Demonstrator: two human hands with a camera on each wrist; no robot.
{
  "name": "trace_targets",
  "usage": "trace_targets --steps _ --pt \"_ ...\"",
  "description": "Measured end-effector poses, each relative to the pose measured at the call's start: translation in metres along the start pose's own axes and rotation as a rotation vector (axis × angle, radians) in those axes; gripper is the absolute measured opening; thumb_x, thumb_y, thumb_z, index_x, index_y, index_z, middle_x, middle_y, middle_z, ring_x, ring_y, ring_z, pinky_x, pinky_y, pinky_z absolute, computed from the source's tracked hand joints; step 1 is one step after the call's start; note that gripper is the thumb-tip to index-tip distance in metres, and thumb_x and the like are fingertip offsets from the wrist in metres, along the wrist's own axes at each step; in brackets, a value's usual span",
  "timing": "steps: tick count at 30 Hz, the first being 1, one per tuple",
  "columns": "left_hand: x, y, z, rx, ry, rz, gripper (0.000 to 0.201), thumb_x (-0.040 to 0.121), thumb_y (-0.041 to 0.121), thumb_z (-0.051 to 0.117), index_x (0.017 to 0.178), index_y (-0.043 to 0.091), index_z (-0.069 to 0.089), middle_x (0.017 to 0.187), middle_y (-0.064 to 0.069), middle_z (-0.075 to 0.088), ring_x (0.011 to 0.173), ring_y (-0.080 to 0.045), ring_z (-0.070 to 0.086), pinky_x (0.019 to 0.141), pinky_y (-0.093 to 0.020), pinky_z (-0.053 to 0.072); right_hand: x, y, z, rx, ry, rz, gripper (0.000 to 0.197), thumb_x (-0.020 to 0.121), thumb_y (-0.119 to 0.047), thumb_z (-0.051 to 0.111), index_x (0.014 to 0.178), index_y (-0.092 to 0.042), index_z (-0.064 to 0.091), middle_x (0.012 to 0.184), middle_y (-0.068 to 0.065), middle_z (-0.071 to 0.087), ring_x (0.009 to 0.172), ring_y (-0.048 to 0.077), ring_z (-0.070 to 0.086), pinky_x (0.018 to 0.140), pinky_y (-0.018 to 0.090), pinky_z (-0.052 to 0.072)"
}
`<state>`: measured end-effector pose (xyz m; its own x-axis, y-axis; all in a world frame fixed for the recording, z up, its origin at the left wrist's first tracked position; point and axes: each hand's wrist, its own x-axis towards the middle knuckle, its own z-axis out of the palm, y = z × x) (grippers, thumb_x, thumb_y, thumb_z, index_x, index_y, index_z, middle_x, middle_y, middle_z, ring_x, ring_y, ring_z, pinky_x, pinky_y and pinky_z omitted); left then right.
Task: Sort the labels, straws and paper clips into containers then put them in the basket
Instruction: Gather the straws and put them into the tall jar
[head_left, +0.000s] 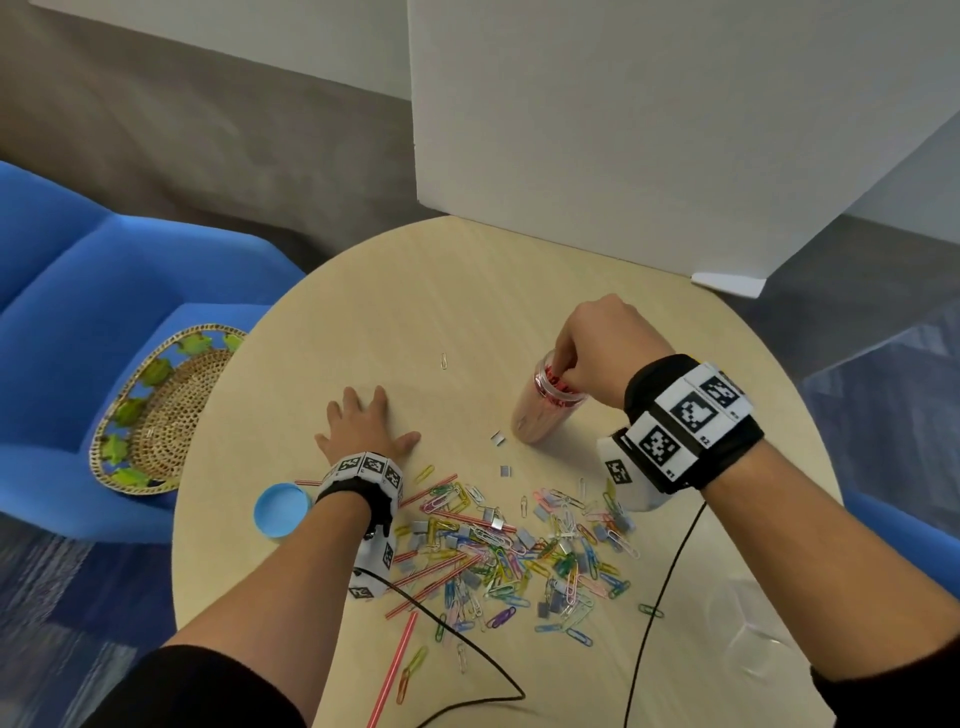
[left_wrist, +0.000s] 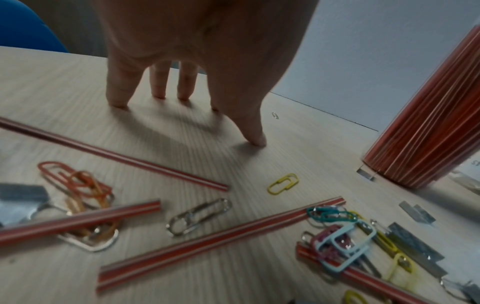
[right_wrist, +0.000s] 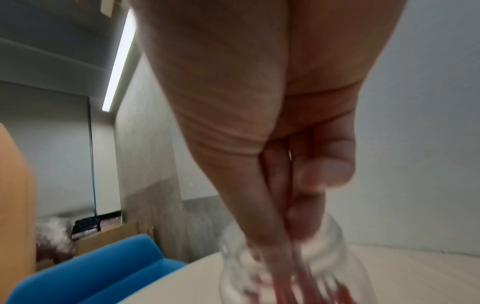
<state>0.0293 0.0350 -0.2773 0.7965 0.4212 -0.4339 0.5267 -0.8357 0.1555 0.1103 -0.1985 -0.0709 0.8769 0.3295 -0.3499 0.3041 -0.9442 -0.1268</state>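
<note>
Straws (head_left: 558, 382) are being loaded into the clear jar (head_left: 545, 408): in the head view the right hand (head_left: 597, 345) pinches straw ends at the jar mouth. Left hand (head_left: 366, 426) lies flat, fingers spread, holding nothing. Left wrist view: loose straws (left_wrist: 221, 236) lie just behind the fingertips (left_wrist: 257, 140). Right wrist view: fingers (right_wrist: 309, 218) enter the jar mouth. Likely next: release, fetch more straws.

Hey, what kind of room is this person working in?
Probably an office lounge or meeting corner: a small round wooden table, a blue upholstered chair beside it, grey carpet, and a linear ceiling light.
</note>
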Motion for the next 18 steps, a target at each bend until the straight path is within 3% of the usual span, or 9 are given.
trace_targets --steps 3,6,9,12,13,15,18 --pt "0.0 0.0 -0.008 0.0 -0.041 0.023 0.085 0.076 0.062 0.068 0.145 0.032 0.028 0.151 -0.009 0.023 0.14 -0.034 0.021 0.104 -0.059 0.038 -0.006 -0.005 0.005 -0.12 -0.049 0.002 0.018 0.086 -0.015 0.068 0.1 -0.024 0.076 0.105 0.004 0.069 0.088 0.024 0.066 0.078 0.033 0.056" --pt "0.001 -0.001 -0.024 0.017 -0.088 0.046 0.077 0.08 0.055 0.069 0.143 0.026 0.036 0.144 -0.011 0.032 0.133 -0.035 0.032 0.103 -0.051 0.043 -0.021 -0.007 -0.004 -0.065 0.136 0.002 0.017 0.089 -0.02 0.065 0.1 -0.028 0.075 0.104 -0.002 0.07 0.091 0.021 0.064 0.076 0.032 0.053" --pt "0.0 0.002 -0.039 0.014 -0.129 0.058 0.062 0.086 0.045 0.067 0.138 0.018 0.047 0.142 -0.013 0.04 0.127 -0.035 0.044 0.102 -0.043 0.044 -0.043 -0.021 -0.005 0.189 0.309 -0.079 0.014 0.088 -0.022 0.066 0.092 -0.03 0.076 0.094 -0.012 0.072 0.089 0.013 0.064 0.081 0.03 0.053" --pt "-0.007 -0.001 -0.051 -0.126 -0.193 0.036 0.051 0.087 0.034 0.07 0.133 0.016 0.055 0.137 -0.01 0.054 0.12 -0.03 0.055 0.096 -0.035 0.047 -0.051 -0.048 0.026 0.311 0.11 -0.223 0.011 0.087 -0.022 0.069 0.089 -0.029 0.077 0.088 -0.015 0.073 0.072 -0.003 0.058 0.078 0.016 0.049" --pt "-0.013 -0.004 -0.051 -0.151 -0.204 0.029 0.047 0.087 0.031 0.071 0.129 0.015 0.059 0.131 -0.01 0.059 0.115 -0.029 0.059 0.093 -0.034 0.049 -0.049 -0.056 0.045 0.294 0.009 -0.249 0.011 0.088 -0.022 0.068 0.092 -0.027 0.077 0.09 -0.013 0.073 0.071 -0.002 0.058 0.079 0.017 0.05" --pt "-0.028 -0.008 -0.048 -0.118 -0.193 0.023 0.035 0.085 0.029 0.073 0.117 0.017 0.069 0.115 -0.007 0.069 0.101 -0.027 0.066 0.087 -0.033 0.052 -0.041 -0.068 0.088 0.233 -0.15 -0.244 0.014 0.09 -0.019 0.067 0.1 -0.023 0.076 0.098 -0.006 0.074 0.083 0.008 0.064 0.084 0.027 0.054" --pt "-0.05 -0.013 -0.032 0.063 -0.155 0.031 0.024 0.084 0.033 0.071 0.107 0.026 0.072 0.106 0.0 0.071 0.099 -0.025 0.065 0.093 -0.038 0.045 -0.032 -0.077 0.144 0.098 -0.283 -0.15 0.015 0.09 -0.02 0.066 0.103 -0.016 0.075 0.103 0.005 0.072 0.092 0.023 0.067 0.087 0.035 0.056"
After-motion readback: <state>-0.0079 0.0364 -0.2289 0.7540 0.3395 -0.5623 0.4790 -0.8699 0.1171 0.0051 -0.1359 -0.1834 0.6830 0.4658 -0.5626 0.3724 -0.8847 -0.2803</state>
